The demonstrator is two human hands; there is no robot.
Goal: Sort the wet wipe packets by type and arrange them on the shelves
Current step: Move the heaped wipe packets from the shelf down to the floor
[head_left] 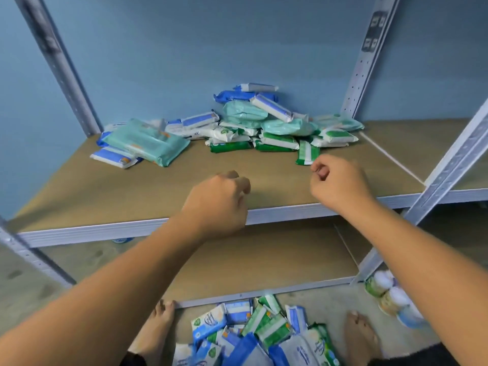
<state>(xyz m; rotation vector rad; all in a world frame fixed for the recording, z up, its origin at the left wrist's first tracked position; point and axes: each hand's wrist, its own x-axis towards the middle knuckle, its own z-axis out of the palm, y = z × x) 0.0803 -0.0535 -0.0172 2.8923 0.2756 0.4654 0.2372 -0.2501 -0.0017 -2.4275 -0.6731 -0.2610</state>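
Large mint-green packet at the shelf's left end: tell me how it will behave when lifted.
The mint-green packet looks soft: its film is puffy and creased, so it will probably sag if gripped at one end. Its glossy wrap may be slippery. It lies tilted on blue-and-white packets, which may shift.

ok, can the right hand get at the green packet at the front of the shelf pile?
Probably yes: the right hand hovers just beside the green packet, holds nothing, and nothing lies between them.
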